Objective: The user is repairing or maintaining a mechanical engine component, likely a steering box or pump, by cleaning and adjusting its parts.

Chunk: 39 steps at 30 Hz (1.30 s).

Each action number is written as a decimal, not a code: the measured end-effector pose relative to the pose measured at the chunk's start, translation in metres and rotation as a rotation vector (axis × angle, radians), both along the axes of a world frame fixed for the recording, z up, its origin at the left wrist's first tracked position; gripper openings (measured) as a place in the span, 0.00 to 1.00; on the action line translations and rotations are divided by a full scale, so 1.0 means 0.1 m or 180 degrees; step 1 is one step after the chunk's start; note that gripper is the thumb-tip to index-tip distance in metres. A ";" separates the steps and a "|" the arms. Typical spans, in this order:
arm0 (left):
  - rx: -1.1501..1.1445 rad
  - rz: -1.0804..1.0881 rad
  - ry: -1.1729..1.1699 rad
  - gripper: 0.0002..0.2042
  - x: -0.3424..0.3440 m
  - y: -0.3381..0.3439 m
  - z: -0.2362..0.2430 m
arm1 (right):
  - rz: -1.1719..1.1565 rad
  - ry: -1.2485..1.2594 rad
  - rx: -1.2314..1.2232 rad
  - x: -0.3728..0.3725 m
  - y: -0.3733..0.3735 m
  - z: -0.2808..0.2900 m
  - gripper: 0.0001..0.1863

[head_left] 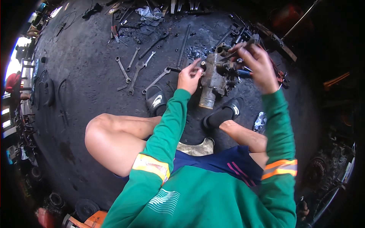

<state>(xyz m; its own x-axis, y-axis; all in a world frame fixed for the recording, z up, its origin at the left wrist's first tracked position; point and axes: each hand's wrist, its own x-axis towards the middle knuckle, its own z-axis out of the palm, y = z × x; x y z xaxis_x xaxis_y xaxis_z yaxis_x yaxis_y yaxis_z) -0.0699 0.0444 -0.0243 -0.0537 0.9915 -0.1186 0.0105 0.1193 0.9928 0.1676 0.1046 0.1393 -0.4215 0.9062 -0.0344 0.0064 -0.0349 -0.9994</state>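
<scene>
A grey metal housing (213, 76), greasy and cast, lies on the dark floor between my feet, its round tube end toward me. Smaller fittings and bolts stick out along its right side. My left hand (189, 79) is at its left side, index finger stretched out and thumb apart, with no object visible between them. Over the housing's far right side, my right hand (259, 66) is blurred by motion. Its fingers close around a dark elongated piece (231, 56), whose kind I cannot make out. Whether that piece touches the housing is unclear.
Several wrenches (156, 80) lie on the floor to the left of the housing. A long ribbed rod (184, 45) lies beyond them. More tools and a crumpled rag (149, 16) are at the far side. A blue-handled tool (244, 73) lies right of the housing.
</scene>
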 end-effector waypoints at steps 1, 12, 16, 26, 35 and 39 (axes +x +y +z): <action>-0.0204 -0.0022 0.0018 0.21 -0.07 -0.05 -0.09 | -0.0398 0.0053 0.0063 -0.13 -0.20 -0.22 0.12; -0.0591 0.0769 0.0242 0.19 -0.11 -0.34 -0.72 | -0.2469 -0.0279 -0.0310 -0.30 -1.16 -1.49 0.09; -0.0699 0.0715 0.0440 0.18 -0.09 -0.29 -0.71 | -0.2704 -0.0132 -0.0346 -0.45 -1.25 -1.48 0.10; -0.0634 0.0877 0.0584 0.16 -0.03 -0.30 -0.73 | -0.2785 0.0065 -0.0379 -0.55 -1.35 -1.52 0.07; -0.0372 0.0614 0.1047 0.15 -0.03 -0.31 -0.50 | -0.1724 -0.0670 -0.0373 -0.41 -1.17 -1.36 0.08; 0.0165 0.0573 0.1216 0.13 0.10 -0.33 -0.28 | -0.1855 -0.0575 -0.0481 -0.45 -1.24 -1.34 0.08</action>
<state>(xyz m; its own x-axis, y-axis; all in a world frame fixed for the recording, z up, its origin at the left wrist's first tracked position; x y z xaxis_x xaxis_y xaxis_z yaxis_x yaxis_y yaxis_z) -0.0596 0.0117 -0.0523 -0.2570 0.9664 -0.0067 0.3624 0.1028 0.9263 0.1228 -0.0197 0.0056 0.1649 0.9649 -0.2044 0.1120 -0.2242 -0.9681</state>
